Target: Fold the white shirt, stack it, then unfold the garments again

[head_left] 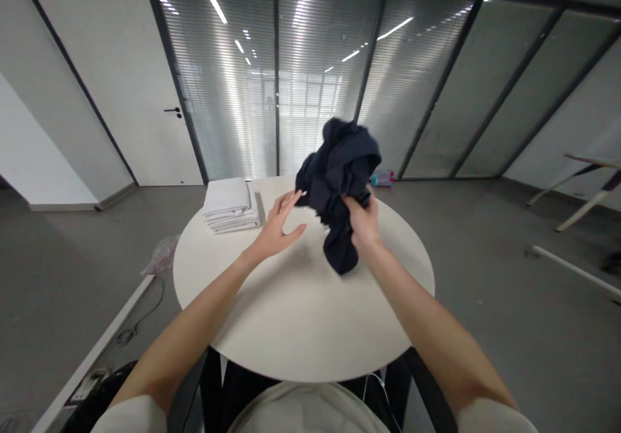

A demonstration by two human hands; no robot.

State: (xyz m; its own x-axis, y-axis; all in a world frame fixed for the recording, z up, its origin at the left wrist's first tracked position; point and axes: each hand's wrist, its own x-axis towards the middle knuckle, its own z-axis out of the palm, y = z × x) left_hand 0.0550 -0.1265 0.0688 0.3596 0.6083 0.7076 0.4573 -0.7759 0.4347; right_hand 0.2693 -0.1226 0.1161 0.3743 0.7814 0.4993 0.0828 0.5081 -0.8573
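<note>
1. Two bare hands reach in over one round white tabletop (315, 336), their forearms crossing its near edge to left and right.
2. There is one dark navy cloth (342, 161), crumpled into a loose bundle, held up over the far half of the tabletop, right of its middle. One narrow end hangs down towards the tabletop; whether it touches cannot be told.
3. The right hand (365, 224) has its fingers closed on the bundle's right side, thumb lying across the front – a firm-looking hold, though the fingertips are partly hidden in the folds.
4. The left hand (276, 231) is well open, thumb spread away from the fingers, palm free. Its fingertips meet the bundle's left side in view – whether they press on it or stop just beside it cannot be told.
5. One stack of folded white cloth (228, 198) lies at the tabletop's far left edge, left of the left hand; its layers are too fine to count surely.
6. On the floor past the far right edge lies one pink-and-blue packet (383, 178).
</note>
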